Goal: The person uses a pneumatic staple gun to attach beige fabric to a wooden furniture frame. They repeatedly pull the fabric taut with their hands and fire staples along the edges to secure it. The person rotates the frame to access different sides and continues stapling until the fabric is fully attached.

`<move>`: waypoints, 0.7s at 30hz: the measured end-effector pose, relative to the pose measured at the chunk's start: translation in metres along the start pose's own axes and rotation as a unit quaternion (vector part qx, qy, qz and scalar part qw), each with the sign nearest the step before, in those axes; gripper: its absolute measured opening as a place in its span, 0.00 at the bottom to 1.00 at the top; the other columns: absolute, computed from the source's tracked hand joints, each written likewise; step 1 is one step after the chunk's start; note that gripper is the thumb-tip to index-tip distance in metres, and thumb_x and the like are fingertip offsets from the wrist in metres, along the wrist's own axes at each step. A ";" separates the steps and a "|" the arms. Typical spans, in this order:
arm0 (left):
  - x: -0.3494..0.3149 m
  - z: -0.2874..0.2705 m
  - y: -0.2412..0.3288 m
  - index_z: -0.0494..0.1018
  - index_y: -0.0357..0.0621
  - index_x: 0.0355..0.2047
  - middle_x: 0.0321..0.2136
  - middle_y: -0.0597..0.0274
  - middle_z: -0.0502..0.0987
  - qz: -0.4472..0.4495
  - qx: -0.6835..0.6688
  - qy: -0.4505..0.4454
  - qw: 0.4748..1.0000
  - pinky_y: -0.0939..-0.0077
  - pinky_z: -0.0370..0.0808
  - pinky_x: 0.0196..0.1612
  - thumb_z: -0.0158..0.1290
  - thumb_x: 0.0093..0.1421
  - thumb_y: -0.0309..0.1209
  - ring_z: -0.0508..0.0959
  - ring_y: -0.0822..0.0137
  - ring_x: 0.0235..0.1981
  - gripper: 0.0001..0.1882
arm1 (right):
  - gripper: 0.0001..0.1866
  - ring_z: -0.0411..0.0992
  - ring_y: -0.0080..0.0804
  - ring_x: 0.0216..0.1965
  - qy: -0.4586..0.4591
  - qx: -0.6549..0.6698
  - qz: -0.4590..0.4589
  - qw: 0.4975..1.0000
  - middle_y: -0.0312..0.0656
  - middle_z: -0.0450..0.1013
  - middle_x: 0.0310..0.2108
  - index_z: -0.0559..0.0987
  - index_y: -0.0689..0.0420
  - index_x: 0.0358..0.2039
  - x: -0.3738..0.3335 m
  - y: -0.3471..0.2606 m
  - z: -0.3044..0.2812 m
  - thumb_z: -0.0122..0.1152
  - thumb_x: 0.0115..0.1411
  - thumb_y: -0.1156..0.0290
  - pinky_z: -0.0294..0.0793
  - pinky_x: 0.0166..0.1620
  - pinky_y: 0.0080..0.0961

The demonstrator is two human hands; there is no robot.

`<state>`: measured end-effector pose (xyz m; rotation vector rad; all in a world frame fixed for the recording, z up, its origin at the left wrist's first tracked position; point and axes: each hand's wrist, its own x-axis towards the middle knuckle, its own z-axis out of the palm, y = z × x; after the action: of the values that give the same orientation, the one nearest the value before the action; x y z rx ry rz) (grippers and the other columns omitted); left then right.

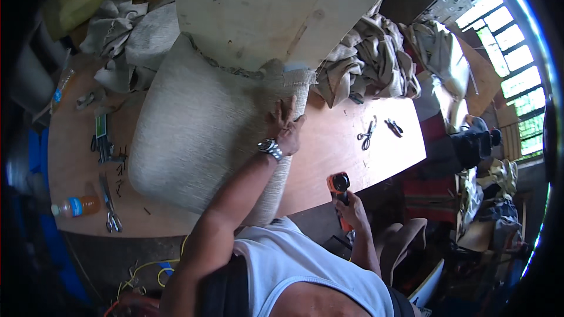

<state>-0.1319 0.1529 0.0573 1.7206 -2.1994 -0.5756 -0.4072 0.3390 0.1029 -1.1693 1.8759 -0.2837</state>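
A cushioned seat (pixel 182 123) in light grey woven fabric lies on the table, joined to a bare pale board (pixel 264 12) at its far side. My left hand (pixel 286 128), with a watch at the wrist, rests on the seat's right edge, fingers spread over the fabric. Just above that hand, a folded flap of fabric (pixel 299 77) shows at the corner. My right hand (pixel 353 210) is wrapped round the grip of an orange and black staple gun (pixel 339 183), held off the table's front edge, apart from the seat.
On the wooden table (pixel 329 135) lie scissors (pixel 367 134) and pliers (pixel 394 127) at right. Large shears (pixel 109 204), a bottle (pixel 76 206) and a green-and-black tool (pixel 102 135) are at left. Crumpled fabric (pixel 382 58) sits far right. A yellow hose (pixel 144 265) crosses the floor.
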 end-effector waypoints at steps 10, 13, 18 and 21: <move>-0.126 -0.029 -0.018 0.78 0.58 0.56 0.72 0.51 0.59 0.063 -0.004 0.031 0.998 0.51 0.63 0.71 0.66 0.49 0.30 0.60 0.41 0.70 0.30 | 0.40 0.76 0.57 0.54 0.011 -0.180 -0.227 0.957 0.57 0.76 0.53 0.64 0.49 0.70 0.104 0.048 -0.032 0.67 0.57 0.72 0.76 0.53 0.47; -0.084 -0.016 -0.013 0.72 0.46 0.58 0.69 0.48 0.63 0.055 -0.002 0.103 0.993 0.52 0.66 0.68 0.69 0.50 0.33 0.64 0.43 0.68 0.34 | 0.42 0.74 0.55 0.54 0.026 -0.196 -0.276 0.941 0.53 0.75 0.53 0.65 0.47 0.70 0.133 0.063 -0.018 0.70 0.54 0.71 0.75 0.54 0.46; 0.015 -0.028 0.000 0.65 0.40 0.61 0.62 0.46 0.70 0.064 -0.043 0.161 0.984 0.54 0.70 0.64 0.71 0.49 0.39 0.70 0.44 0.62 0.41 | 0.43 0.74 0.52 0.52 0.032 -0.203 -0.312 0.928 0.50 0.75 0.52 0.65 0.46 0.70 0.150 0.072 0.015 0.71 0.53 0.72 0.73 0.54 0.45; 0.042 -0.024 -0.017 0.71 0.42 0.56 0.53 0.49 0.76 -0.014 -0.084 0.081 0.993 0.54 0.72 0.60 0.69 0.51 0.38 0.73 0.45 0.58 0.34 | 0.43 0.71 0.51 0.55 0.082 -0.190 -0.317 0.925 0.49 0.73 0.54 0.69 0.47 0.68 0.152 0.084 0.038 0.71 0.50 0.75 0.72 0.58 0.45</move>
<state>-0.1167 0.1055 0.0691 1.6510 -1.9600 -0.5873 -0.4552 0.2694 -0.0537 -2.0739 1.6812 -0.3895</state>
